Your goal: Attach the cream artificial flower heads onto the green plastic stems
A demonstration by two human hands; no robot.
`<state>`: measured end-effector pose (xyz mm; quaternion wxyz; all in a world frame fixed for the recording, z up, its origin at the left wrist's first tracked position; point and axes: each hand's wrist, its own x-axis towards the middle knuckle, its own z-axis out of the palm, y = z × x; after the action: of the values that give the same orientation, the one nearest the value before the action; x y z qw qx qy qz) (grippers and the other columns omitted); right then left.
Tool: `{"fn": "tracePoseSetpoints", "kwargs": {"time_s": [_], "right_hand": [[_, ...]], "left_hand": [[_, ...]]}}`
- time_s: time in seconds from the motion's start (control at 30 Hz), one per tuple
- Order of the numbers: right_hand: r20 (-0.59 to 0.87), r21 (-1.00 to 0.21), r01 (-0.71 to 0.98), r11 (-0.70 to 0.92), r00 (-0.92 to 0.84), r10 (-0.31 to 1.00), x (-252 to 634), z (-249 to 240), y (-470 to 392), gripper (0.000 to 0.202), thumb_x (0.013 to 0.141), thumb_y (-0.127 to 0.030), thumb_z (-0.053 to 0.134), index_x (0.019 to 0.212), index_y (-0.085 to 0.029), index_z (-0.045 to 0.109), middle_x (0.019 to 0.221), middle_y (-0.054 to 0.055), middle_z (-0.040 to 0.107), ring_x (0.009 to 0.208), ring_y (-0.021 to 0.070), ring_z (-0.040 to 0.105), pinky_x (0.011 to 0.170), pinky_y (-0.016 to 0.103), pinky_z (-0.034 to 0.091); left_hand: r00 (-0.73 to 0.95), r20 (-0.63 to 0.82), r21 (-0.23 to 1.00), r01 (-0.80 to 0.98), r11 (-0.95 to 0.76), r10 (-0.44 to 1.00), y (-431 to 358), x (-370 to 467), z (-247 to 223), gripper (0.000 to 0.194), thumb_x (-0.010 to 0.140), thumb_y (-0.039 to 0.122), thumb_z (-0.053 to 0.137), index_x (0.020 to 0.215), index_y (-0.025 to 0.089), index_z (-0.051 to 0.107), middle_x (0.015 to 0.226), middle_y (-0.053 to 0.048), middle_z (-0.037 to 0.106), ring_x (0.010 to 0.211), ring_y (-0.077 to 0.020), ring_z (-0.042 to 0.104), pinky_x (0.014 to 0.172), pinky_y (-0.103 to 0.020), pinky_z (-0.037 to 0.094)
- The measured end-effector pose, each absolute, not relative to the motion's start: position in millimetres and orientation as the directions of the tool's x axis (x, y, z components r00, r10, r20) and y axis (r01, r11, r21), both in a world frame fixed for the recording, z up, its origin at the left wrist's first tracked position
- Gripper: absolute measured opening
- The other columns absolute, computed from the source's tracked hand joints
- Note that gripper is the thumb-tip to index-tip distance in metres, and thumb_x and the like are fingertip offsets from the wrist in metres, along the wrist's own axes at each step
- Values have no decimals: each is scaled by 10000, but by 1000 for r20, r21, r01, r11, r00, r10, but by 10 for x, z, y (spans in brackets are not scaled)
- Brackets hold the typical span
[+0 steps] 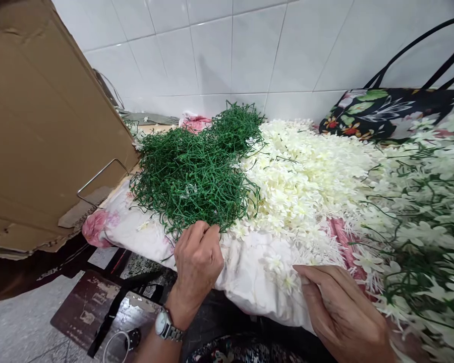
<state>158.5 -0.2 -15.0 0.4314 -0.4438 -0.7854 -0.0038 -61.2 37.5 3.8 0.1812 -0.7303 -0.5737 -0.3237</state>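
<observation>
My left hand (pixel 199 253), with a watch on its wrist, is at the front edge of the pile of green plastic stems (pixel 191 176). Its fingers are curled together, and what they pinch is hidden. Toward the right, my right hand (pixel 340 305) has its thumb and forefinger close together beside small white blossoms (pixel 282 272) over the cloth; whether it grips them is unclear. A heap of loose cream-white petals (pixel 298 176) touches the green pile on its right side. White flowers on green stems (pixel 427 237) are heaped at the far right.
A large cardboard box (pixel 53 126) stands at the left. A floral black bag (pixel 389 113) leans on the tiled wall (pixel 245 50) at the back right. The white cloth (pixel 249 262) covers the table edge; below left is a brown board (pixel 87 312).
</observation>
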Motion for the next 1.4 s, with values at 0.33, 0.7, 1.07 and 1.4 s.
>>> {"fn": "tracePoseSetpoints", "kwargs": {"time_s": [0.33, 0.7, 1.07, 1.4], "right_hand": [[653, -533, 576, 620, -185, 734, 1358, 3, -33, 193, 814, -32, 503, 925, -143, 615, 693, 30, 606, 631, 119, 569, 578, 228, 478], [159, -969, 176, 171, -84, 984, 1184, 77, -34, 156, 847, -278, 517, 781, -169, 606, 628, -15, 567, 556, 97, 524, 520, 190, 461], [307, -890, 317, 327, -113, 945, 1152, 92, -66, 153, 844, -197, 518, 717, -169, 598, 598, -26, 542, 535, 85, 509, 502, 185, 406], [469, -766, 422, 485, -148, 870, 1092, 79, -122, 88, 849, -145, 495, 825, -177, 573, 642, -8, 567, 540, 96, 535, 502, 197, 449]], "left_hand": [[137, 681, 329, 821, -467, 720, 47, -476, -42, 191, 811, 12, 482, 856, 149, 608, 680, -40, 621, 626, -152, 609, 611, -254, 497], [349, 704, 182, 753, -633, 618, -129, -173, -78, 237, 734, -25, 419, 725, 152, 575, 565, -49, 580, 518, -177, 526, 497, -292, 427], [18, 236, 938, 257, -233, 972, -140, -249, 155, 127, 832, 247, 548, 754, 173, 614, 621, 5, 573, 543, -110, 511, 487, -191, 421], [-115, 233, 957, 206, -206, 966, -173, -284, 96, 138, 777, 178, 600, 643, 172, 565, 590, 27, 500, 555, -103, 459, 505, -196, 382]]}}
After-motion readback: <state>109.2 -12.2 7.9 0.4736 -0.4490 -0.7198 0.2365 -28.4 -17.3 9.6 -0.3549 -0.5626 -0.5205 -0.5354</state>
